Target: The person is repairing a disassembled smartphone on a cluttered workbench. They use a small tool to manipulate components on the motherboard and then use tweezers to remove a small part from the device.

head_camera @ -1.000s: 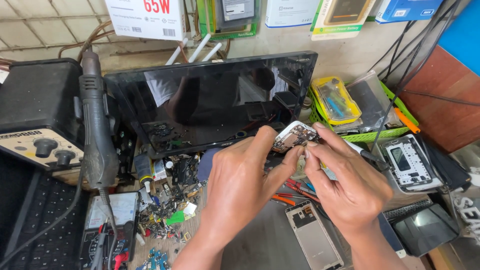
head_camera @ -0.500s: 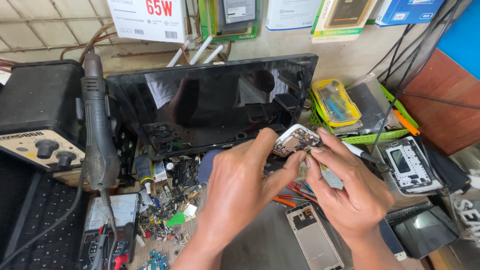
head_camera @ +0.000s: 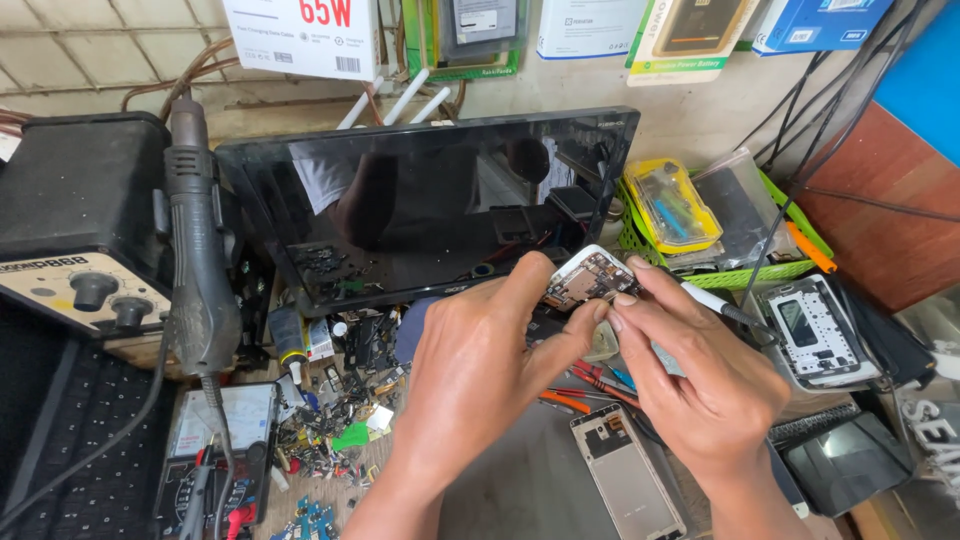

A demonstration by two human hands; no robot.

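In the head view, an opened phone [head_camera: 590,278] with its circuit side exposed was held above the cluttered workbench [head_camera: 520,480], just in front of the lower right corner of a dark tablet screen [head_camera: 430,215] propped against the wall. The left hand [head_camera: 480,365] was clamped on the phone's near edge, with thumb and forefinger pinched against it. The right hand [head_camera: 700,375] was closed on the phone's right end with its fingertips, and a slim black-and-white tool [head_camera: 725,308] was gripped in the same hand, its shaft pointing out to the right. The tips of both hands were seen touching beside the phone.

Below the hands, a silver phone frame [head_camera: 625,475] was laid flat on the bench, and red and orange-handled tools [head_camera: 585,385] were seen partly hidden beneath the hands. To the right, a white phone back frame [head_camera: 815,330] was lying just beside a green basket [head_camera: 730,275] in which a yellow case [head_camera: 672,205] was kept. To the left, a hot-air gun [head_camera: 197,260] was hung upright beside a rework station [head_camera: 70,230], with a multimeter [head_camera: 215,450] below it and a heap of small loose parts [head_camera: 340,400] between that and the left hand.
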